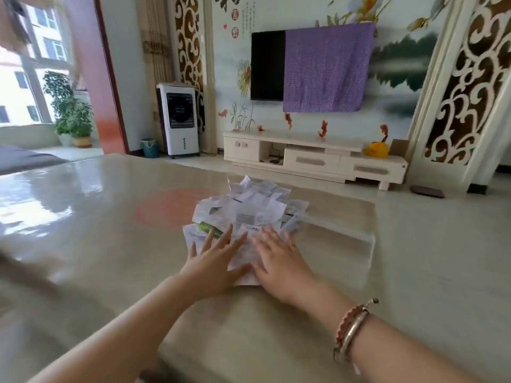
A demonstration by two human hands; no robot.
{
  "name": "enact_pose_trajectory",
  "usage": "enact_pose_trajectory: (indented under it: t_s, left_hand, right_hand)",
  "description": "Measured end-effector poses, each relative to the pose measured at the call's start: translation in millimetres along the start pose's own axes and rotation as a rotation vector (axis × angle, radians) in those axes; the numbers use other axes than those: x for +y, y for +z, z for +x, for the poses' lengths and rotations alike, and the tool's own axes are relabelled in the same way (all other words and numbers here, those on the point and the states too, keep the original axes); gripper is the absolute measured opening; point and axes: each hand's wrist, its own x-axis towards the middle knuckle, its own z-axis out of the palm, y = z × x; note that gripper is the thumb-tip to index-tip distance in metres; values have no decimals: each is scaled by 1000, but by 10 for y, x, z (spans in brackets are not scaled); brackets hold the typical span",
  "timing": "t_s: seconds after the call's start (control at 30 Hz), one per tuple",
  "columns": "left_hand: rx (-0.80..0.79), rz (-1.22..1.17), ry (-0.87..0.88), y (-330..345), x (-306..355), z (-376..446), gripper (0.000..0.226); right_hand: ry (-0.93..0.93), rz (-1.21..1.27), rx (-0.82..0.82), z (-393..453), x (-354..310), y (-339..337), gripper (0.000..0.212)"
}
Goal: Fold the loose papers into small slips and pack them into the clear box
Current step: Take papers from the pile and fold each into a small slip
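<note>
Left hand [214,255] and right hand [279,259], fingers straight, press flat on the 6 o'clock edge of the heap of loose white printed papers [249,211] mid glossy beige tabletop [110,217].

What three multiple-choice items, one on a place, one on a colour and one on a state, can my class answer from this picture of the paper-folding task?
1. Where does the pile of papers lie?
A. on the glossy table
B. on the floor
C. on the TV cabinet

2. What colour is the cloth draped over the television?
A. red
B. purple
C. green

3. How do the left hand and the right hand meet the papers?
A. clenched in fists
B. raised clear above them
C. laid flat, fingers straight

Key: 1 A, the pile sits on the tabletop before the person; 2 B, the cloth shows purple; 3 C, both palms rest on the nearest sheets.
</note>
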Motion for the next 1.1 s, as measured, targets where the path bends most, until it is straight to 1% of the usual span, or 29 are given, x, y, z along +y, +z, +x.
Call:
enact_pose_trajectory:
  t_s: [0.03,0.07,0.1,0.13,0.2,0.27,0.4,0.53,0.6,0.7,0.77,0.83,0.97,1.1]
  left_hand:
    - [-46,18,-1,55,-37,14,77]
    - [-72,38,-11,98,-89,62,76]
    - [-89,60,-29,140,-133,100,75]
    - [-83,70,-45,162,-188,141,75]
    - [-80,100,-38,144,-235,210,75]
    - [-69,111,-37,155,-293,280,75]
    - [-45,101,-69,148,-438,383,73]
    - [34,33,-124,132,-549,427,70]
    - [139,-22,-80,161,-555,378,67]
    - [252,-114,51,187,-583,262,78]
    - [271,-138,132,197,-597,186,78]
    - [287,-167,181,206,-600,164,75]
    - [291,-227,186,223,-594,178,70]
    - [284,-245,165,211,-588,137,72]
  right_hand:
    - [-57,-76,27,21,-15,62,61]
    - [-119,-92,68,72,2,125,66]
    - [-151,-115,74,89,12,177,70]
    - [-166,-104,49,107,48,238,69]
    - [-115,-44,-54,160,97,270,62]
    - [-80,-1,-157,233,114,275,62]
    - [-62,45,-222,450,76,313,62]
    - [-87,58,-200,656,9,348,62]
    - [-104,87,-167,653,-11,337,65]
    - [-141,121,-146,556,-15,259,67]
    - [-154,130,-110,474,-15,191,63]
    - [-142,140,-68,425,-8,134,54]
    - [-123,140,-34,368,27,89,42]
    - [-154,171,-60,299,70,35,39]
